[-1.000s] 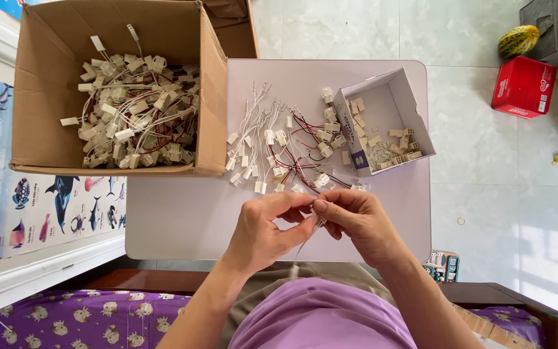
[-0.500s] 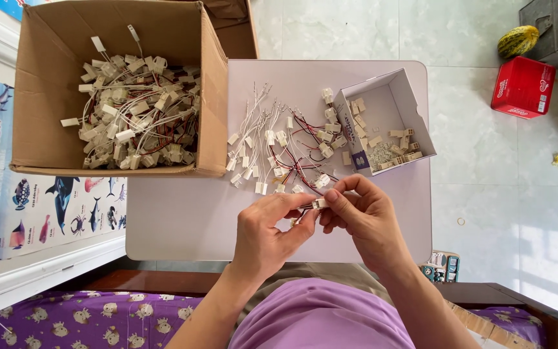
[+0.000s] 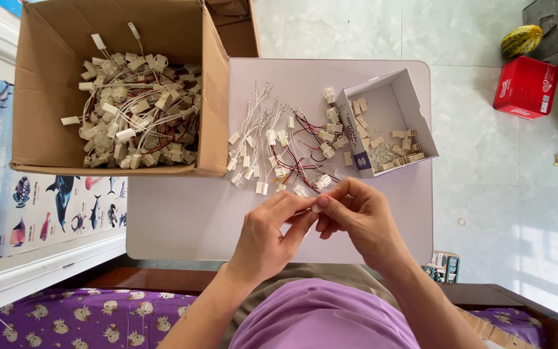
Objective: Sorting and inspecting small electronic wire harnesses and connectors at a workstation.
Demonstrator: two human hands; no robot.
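Both hands meet over the near edge of a small pale table (image 3: 182, 226). Left hand (image 3: 267, 236) and right hand (image 3: 356, 216) have fingertips pinched together on one small white connector (image 3: 316, 208) with thin wires, held just above the tabletop; the piece is mostly hidden by the fingers. Just beyond the hands, mid-table, lies a loose pile of wired connectors (image 3: 285, 148), white plugs with white, red and black leads. Right of the pile, a small open white box (image 3: 414, 103) holds tiny beige plastic housings (image 3: 389, 145). Far left, overlapping the table's corner, a large cardboard box (image 3: 53, 39) is heaped with finished wired connectors (image 3: 134, 113). On the tiled floor far right, a red crate (image 3: 526, 87).
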